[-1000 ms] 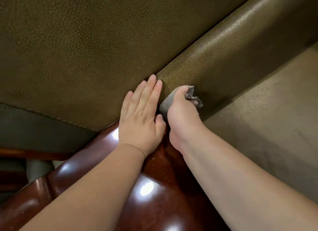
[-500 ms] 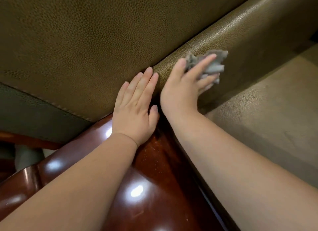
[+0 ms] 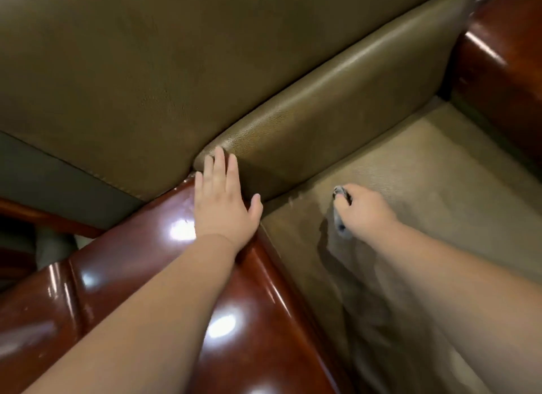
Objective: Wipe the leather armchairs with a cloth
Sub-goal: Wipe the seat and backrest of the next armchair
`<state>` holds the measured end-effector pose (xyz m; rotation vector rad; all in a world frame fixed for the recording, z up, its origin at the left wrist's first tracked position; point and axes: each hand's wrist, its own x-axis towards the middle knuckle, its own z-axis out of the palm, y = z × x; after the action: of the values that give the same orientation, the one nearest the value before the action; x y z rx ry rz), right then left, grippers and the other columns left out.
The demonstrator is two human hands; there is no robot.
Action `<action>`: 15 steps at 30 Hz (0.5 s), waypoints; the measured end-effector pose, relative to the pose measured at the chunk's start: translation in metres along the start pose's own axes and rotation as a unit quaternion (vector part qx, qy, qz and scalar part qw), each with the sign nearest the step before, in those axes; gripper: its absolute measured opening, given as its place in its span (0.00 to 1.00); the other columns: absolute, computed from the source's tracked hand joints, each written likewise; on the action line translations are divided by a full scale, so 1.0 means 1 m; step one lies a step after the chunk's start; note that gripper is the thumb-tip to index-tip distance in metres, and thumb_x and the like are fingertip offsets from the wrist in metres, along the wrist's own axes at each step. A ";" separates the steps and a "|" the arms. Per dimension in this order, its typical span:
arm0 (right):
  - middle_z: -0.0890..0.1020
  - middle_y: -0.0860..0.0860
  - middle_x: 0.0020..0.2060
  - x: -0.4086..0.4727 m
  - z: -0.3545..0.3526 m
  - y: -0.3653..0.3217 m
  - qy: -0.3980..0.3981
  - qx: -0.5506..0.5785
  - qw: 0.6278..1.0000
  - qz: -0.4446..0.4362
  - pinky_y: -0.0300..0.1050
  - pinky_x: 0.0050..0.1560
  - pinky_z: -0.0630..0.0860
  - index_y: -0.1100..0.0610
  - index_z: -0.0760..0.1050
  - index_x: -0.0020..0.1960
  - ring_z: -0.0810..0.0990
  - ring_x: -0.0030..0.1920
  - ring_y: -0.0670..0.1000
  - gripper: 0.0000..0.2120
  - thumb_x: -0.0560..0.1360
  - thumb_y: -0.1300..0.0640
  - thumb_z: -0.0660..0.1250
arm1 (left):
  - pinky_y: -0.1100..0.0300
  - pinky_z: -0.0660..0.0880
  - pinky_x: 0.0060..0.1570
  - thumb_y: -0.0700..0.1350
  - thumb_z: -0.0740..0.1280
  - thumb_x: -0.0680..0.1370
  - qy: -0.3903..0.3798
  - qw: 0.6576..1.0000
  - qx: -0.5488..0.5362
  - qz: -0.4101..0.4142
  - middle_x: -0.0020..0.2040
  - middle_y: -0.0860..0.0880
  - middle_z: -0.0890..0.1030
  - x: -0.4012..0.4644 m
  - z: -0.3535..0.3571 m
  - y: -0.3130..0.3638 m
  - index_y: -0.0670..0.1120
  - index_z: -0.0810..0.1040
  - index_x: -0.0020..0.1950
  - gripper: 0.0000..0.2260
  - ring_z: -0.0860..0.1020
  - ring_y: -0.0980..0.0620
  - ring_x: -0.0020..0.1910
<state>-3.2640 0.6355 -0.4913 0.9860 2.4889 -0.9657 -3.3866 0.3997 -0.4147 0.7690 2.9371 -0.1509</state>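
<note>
The olive-brown leather armchair fills the view: its backrest [image 3: 146, 71] at the top, a padded roll [image 3: 337, 106] below it, and the lighter seat cushion [image 3: 440, 173] at the right. My left hand [image 3: 223, 200] lies flat with straight fingers on the glossy wooden armrest [image 3: 132, 276], fingertips touching the end of the padded roll. My right hand [image 3: 363, 211] hovers on or just over the seat cushion, fingers curled round a bunched grey cloth [image 3: 340, 209]. Only small bits of the cloth show at the fist's left side.
A second glossy reddish wooden armrest [image 3: 504, 56] bounds the seat at the upper right. At the left, below the backrest edge, a grey panel [image 3: 58, 179] and dark wooden frame parts [image 3: 44, 220] show.
My right hand has left the padded roll and moved down and right onto the seat cushion, bunching the cloth tighter in its fist. My left hand stays on the armrest. The view has pulled back.
</note>
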 end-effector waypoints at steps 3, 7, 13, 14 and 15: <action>0.79 0.56 0.48 -0.037 -0.043 0.018 -0.016 -0.023 0.999 -0.021 0.50 0.47 0.72 0.51 0.71 0.46 0.79 0.52 0.62 0.11 0.81 0.46 0.59 | 0.45 0.52 0.83 0.55 0.62 0.83 -0.113 0.993 -0.029 0.005 0.84 0.44 0.62 -0.032 -0.024 0.045 0.45 0.61 0.84 0.32 0.55 0.42 0.84; 0.79 0.57 0.49 -0.090 -0.107 0.039 -0.056 -0.056 0.996 -0.036 0.52 0.49 0.73 0.51 0.69 0.45 0.79 0.53 0.62 0.12 0.80 0.44 0.59 | 0.50 0.66 0.77 0.52 0.63 0.83 -0.192 0.972 -0.132 -0.011 0.73 0.46 0.76 -0.096 -0.073 0.098 0.46 0.74 0.77 0.23 0.71 0.44 0.75; 0.79 0.55 0.54 -0.154 -0.229 0.063 -0.109 -0.101 0.985 -0.088 0.51 0.53 0.75 0.48 0.69 0.49 0.80 0.56 0.60 0.11 0.80 0.42 0.60 | 0.50 0.76 0.66 0.56 0.60 0.83 -0.264 0.953 -0.139 -0.048 0.71 0.49 0.78 -0.140 -0.167 0.171 0.55 0.65 0.82 0.26 0.78 0.45 0.67; 0.79 0.54 0.53 -0.164 -0.250 0.067 -0.117 -0.111 0.982 -0.100 0.50 0.52 0.75 0.48 0.68 0.49 0.80 0.56 0.60 0.10 0.80 0.41 0.60 | 0.50 0.76 0.66 0.56 0.60 0.84 -0.276 0.949 -0.144 -0.059 0.71 0.48 0.78 -0.143 -0.181 0.183 0.55 0.64 0.82 0.26 0.78 0.44 0.68; 0.79 0.54 0.53 -0.172 -0.270 0.069 -0.121 -0.121 0.978 -0.119 0.50 0.52 0.75 0.48 0.68 0.49 0.80 0.56 0.60 0.10 0.80 0.42 0.61 | 0.51 0.75 0.66 0.56 0.60 0.84 -0.287 0.944 -0.149 -0.065 0.71 0.47 0.78 -0.143 -0.196 0.193 0.54 0.64 0.83 0.26 0.77 0.44 0.69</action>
<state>-3.0989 0.7724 -0.2437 0.4730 2.4753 -0.7702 -3.1817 0.5213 -0.2162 0.3976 2.3726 0.0537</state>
